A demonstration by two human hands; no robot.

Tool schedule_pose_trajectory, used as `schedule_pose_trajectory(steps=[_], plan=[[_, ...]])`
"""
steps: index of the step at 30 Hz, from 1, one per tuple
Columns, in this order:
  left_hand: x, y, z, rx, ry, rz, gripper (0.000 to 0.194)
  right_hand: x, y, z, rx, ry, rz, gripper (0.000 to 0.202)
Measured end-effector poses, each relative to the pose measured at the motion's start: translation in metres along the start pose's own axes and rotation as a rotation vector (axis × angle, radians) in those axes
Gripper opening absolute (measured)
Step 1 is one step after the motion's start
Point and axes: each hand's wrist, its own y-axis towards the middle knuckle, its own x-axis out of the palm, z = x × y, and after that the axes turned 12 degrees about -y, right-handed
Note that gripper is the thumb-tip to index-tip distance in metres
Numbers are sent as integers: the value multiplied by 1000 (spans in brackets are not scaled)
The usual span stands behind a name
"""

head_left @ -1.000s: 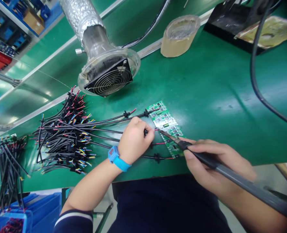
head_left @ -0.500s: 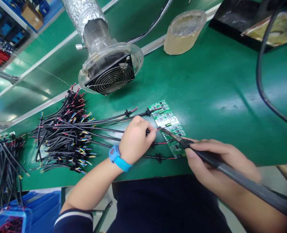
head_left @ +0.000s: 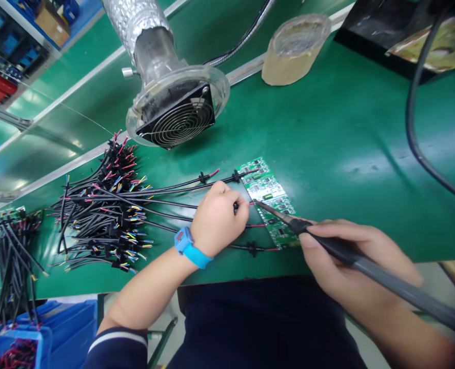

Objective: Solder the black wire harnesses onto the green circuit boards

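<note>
My left hand (head_left: 221, 218), with a blue watch on its wrist, pinches a black cable whose red wire end lies at the left edge of a green circuit board (head_left: 269, 197). In my right hand (head_left: 354, 256) is a soldering iron (head_left: 327, 245), held like a pen. Its tip meets the board's left edge beside that red wire end. Several other black cables (head_left: 173, 189) stretch from the left towards the board, some with red ends resting on it. Part of the pinched cable is hidden under my left hand.
A big pile of black cables (head_left: 100, 215) lies on the left. Above stands a fume fan (head_left: 181, 123) on a foil duct. A tape roll (head_left: 289, 64), a black tray (head_left: 366, 31) and a hanging cord (head_left: 412, 118) are further right. Blue bins (head_left: 65, 333) stand below left.
Both hands and the iron have shifted very slightly to the right in the picture. The left hand's pinch and the iron's tip at the board's left edge look the same.
</note>
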Motion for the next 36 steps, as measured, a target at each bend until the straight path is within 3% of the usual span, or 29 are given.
schedule_pose_trajectory(steps=[7,12,16,18,22,26,29,36], plan=[[-4,4,5,-63,41,-58,13,-2,-3,8,-10,44,58,22],[-12,7,13,-70,233,-115,17,-3,3,4,-25,42,94,18],[-13,23,12,95,394,89,17,-5,7,2,25,33,98,16],[-11,35,7,165,415,129,17,-6,11,1,62,31,80,15],[-10,44,-1,191,381,28,17,-3,22,-3,83,20,65,9],[-14,28,-3,187,199,107,14,7,32,-4,69,-16,128,7],[-13,17,-8,143,99,98,10,13,33,-3,74,-10,87,7],[-6,20,-19,93,13,123,16,17,32,-1,124,-35,13,9]])
